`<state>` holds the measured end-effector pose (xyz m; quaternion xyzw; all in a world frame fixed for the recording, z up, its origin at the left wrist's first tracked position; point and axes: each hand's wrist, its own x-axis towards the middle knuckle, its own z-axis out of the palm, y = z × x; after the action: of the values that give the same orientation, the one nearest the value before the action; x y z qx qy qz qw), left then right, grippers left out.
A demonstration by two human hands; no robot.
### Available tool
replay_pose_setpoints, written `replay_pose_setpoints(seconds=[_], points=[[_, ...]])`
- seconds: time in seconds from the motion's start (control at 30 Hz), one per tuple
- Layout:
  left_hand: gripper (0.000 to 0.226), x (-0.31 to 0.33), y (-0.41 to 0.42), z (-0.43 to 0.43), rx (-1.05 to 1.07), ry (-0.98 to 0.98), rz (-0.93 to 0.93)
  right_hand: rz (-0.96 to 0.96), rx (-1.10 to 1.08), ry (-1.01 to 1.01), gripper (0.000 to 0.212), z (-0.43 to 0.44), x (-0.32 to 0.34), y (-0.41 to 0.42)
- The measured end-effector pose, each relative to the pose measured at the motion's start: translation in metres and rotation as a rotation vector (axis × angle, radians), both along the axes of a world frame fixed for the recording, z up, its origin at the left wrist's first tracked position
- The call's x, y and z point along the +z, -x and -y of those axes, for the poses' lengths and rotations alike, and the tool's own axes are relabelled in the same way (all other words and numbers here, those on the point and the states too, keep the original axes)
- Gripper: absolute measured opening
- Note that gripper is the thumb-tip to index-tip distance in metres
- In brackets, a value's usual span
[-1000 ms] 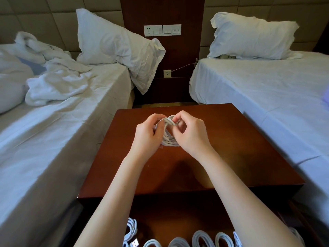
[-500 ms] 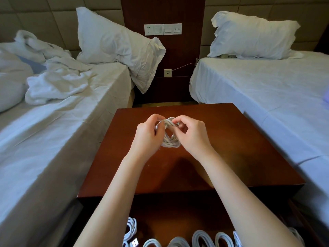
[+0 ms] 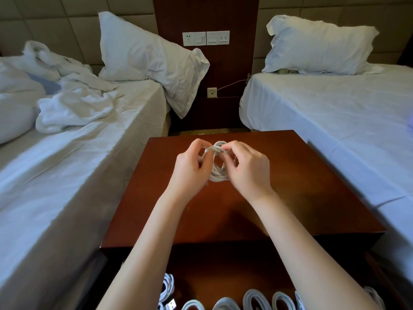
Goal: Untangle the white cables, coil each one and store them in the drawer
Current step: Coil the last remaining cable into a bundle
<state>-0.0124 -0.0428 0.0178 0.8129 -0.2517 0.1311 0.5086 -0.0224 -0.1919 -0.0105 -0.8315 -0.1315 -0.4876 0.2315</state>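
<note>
A coiled white cable point(image 3: 218, 173) is held upright just above the brown nightstand top point(image 3: 290, 193). My left hand point(image 3: 192, 168) pinches the coil's left side and top. My right hand point(image 3: 248, 170) grips its right side, with thumb and forefinger on a strand wound across the top. Part of the coil is hidden behind my fingers. Below, the open drawer point(image 3: 223, 276) holds several coiled white cables point(image 3: 254, 299) in a row along its near edge, one with a USB plug point(image 3: 171, 304) showing.
A bed point(image 3: 67, 175) with a rumpled towel and pillow flanks the nightstand on the left, and a made bed point(image 3: 335, 113) flanks it on the right. A wooden panel with sockets point(image 3: 205, 38) stands behind.
Both hands stay on the coil at the same spot. The fingers have shifted slightly, working the strand around the coil's top.
</note>
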Motion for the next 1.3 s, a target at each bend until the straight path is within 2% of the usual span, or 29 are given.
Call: replay_pose_setpoints(seconds=[0.17,0.33,0.6,0.73,0.93,1.1,1.3], points=[[0.005,0.002,-0.002,-0.001,-0.003,0.061,-0.015,-0.002,0.04,-0.129,0.018,-0.009,-0.002,-0.001],[0.007,-0.001,-0.006,-0.008,0.003,0.039,-0.021,-0.113,0.173,-0.328,0.028,-0.013,0.003,0.001],[0.011,-0.003,-0.009,-0.014,-0.02,-0.017,-0.008,-0.138,0.193,-0.055,0.024,0.003,0.004,-0.001],[0.014,-0.003,-0.011,-0.016,-0.047,-0.027,-0.039,-0.168,0.16,0.001,0.02,0.013,0.009,0.001],[0.015,-0.001,-0.011,-0.021,-0.062,0.004,-0.055,-0.072,0.125,0.102,0.019,0.008,0.002,0.001],[0.014,-0.013,-0.011,-0.012,-0.087,-0.204,-0.045,0.067,0.067,0.049,0.008,0.012,0.018,-0.003],[0.014,-0.009,-0.015,-0.014,-0.039,-0.068,-0.043,-0.049,0.044,0.077,0.008,0.019,0.008,-0.001]])
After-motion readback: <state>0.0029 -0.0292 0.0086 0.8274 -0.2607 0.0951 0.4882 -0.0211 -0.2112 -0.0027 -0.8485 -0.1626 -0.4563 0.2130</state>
